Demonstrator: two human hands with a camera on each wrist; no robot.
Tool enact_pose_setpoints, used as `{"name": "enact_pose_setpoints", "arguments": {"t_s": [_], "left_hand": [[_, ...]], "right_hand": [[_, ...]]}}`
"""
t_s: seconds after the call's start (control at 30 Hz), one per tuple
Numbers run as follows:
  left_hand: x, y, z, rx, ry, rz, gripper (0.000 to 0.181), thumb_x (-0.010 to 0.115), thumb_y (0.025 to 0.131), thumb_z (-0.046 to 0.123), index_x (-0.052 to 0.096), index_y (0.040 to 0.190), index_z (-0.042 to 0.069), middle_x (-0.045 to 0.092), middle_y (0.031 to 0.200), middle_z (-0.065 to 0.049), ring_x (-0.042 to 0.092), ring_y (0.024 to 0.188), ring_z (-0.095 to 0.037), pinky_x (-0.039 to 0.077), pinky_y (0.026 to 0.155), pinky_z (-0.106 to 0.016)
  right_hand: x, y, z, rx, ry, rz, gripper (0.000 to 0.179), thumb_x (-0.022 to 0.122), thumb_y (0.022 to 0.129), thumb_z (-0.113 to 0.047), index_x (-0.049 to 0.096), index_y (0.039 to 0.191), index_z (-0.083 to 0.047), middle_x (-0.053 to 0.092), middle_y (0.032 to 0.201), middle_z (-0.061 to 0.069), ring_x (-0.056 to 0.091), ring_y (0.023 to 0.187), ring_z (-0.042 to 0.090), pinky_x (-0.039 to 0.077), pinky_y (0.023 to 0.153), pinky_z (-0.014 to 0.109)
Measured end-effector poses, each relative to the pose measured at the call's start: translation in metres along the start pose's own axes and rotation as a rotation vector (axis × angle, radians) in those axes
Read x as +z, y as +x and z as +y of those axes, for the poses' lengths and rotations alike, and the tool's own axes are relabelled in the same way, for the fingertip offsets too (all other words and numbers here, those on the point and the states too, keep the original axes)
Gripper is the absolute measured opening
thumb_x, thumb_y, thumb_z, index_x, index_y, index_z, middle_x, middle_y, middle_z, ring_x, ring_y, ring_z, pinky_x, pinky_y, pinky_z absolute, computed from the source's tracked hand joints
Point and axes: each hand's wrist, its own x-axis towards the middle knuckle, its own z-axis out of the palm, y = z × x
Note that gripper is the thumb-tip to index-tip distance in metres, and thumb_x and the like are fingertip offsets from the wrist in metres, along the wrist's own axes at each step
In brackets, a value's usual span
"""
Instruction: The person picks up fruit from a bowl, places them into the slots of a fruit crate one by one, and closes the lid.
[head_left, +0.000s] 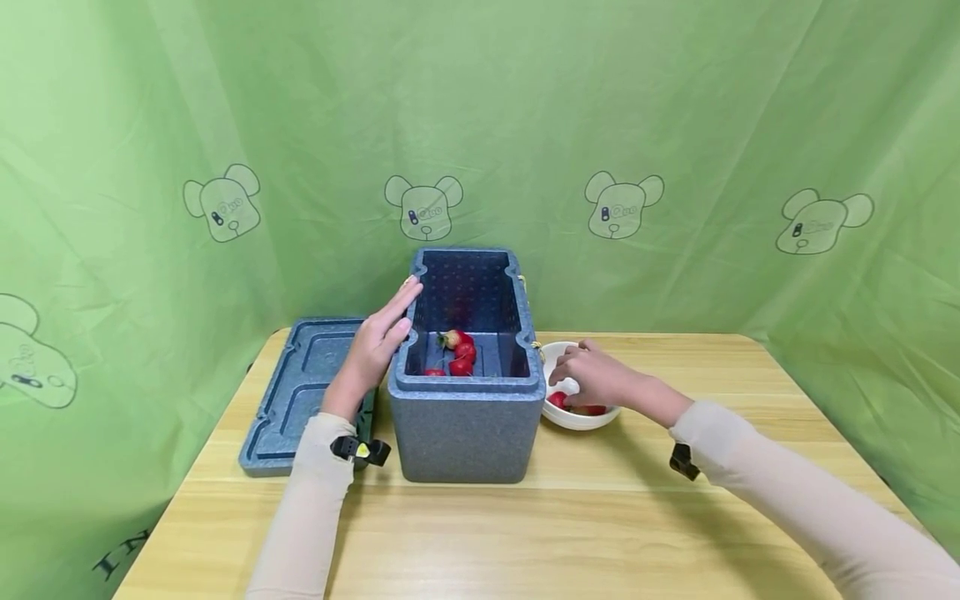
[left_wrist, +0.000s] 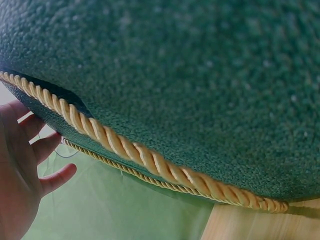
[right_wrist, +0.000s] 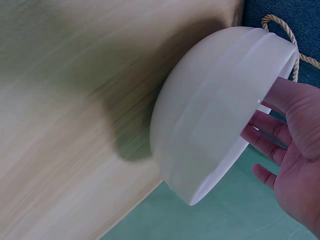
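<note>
One blue-grey box (head_left: 465, 437), centre, lidless, mouth up, long axis near–far. Lid (head_left: 291, 408) flat on its left. White bowl (head_left: 579, 422) just right of box. Left hand (head_left: 375, 342): fingers extended, resting along box's left rim. Right hand (head_left: 596, 377): fingers bent down inside bowl; can't tell if it pinches anything. Red fruits (head_left: 557, 400): some in bowl, at least four toward box's near end. Farthest boxed one points its leafy end left; bowl ones' axes unreadable. Risks, my read: fingers snag bowl rim, bowl tips; loose pinch, fruit drops outside box.
</note>
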Motion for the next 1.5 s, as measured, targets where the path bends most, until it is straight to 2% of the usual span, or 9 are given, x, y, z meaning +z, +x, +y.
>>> {"name": "enact_pose_setpoints", "arguments": {"t_s": [0.47, 0.83, 1.17, 1.4, 1.5], "left_hand": [[0.001, 0.001, 0.002, -0.004, -0.003, 0.004, 0.056, 0.037, 0.106, 0.036, 0.04, 0.158, 0.015, 0.031, 0.168, -0.006, 0.027, 0.156, -0.021, 0.023, 0.128, -0.042], [0.001, 0.001, 0.001, 0.0, -0.006, 0.013, 0.056, 0.038, 0.106, 0.034, 0.04, 0.158, 0.015, 0.032, 0.167, -0.006, 0.028, 0.156, -0.024, 0.023, 0.128, -0.04], [0.0, 0.0, 0.0, -0.006, -0.008, 0.004, 0.055, 0.038, 0.107, 0.036, 0.04, 0.158, 0.015, 0.031, 0.168, -0.006, 0.028, 0.156, -0.023, 0.023, 0.128, -0.04], [0.001, 0.0, 0.0, -0.002, -0.006, 0.004, 0.055, 0.037, 0.107, 0.036, 0.039, 0.158, 0.016, 0.031, 0.168, -0.005, 0.027, 0.156, -0.021, 0.023, 0.128, -0.041], [0.001, 0.0, 0.001, 0.004, 0.001, 0.01, 0.055, 0.038, 0.107, 0.035, 0.04, 0.158, 0.014, 0.032, 0.167, -0.007, 0.029, 0.156, -0.023, 0.023, 0.128, -0.039]], "right_hand": [[0.009, 0.011, 0.01, -0.01, -0.014, 0.011, 0.021, 0.088, 0.07, -0.011, 0.078, 0.088, -0.016, 0.069, 0.078, -0.003, 0.057, 0.08, 0.019, 0.039, 0.075, 0.041], [0.009, 0.015, 0.021, 0.044, 0.071, -0.035, 0.017, 0.088, 0.074, -0.012, 0.08, 0.088, -0.017, 0.078, 0.088, -0.007, 0.055, 0.081, 0.016, 0.038, 0.078, 0.041], [0.009, 0.017, 0.023, 0.066, 0.104, -0.057, 0.014, 0.086, 0.076, -0.011, 0.079, 0.086, -0.018, 0.077, 0.086, -0.007, 0.051, 0.077, 0.012, 0.036, 0.076, 0.038], [0.009, 0.019, 0.021, 0.059, 0.099, -0.057, 0.015, 0.085, 0.076, -0.008, 0.078, 0.084, -0.018, 0.075, 0.081, -0.006, 0.053, 0.071, 0.01, 0.036, 0.075, 0.037], [0.01, 0.02, 0.02, 0.067, 0.1, -0.063, 0.015, 0.085, 0.077, -0.01, 0.078, 0.087, -0.019, 0.076, 0.082, -0.006, 0.058, 0.073, 0.013, 0.036, 0.076, 0.039]]}}
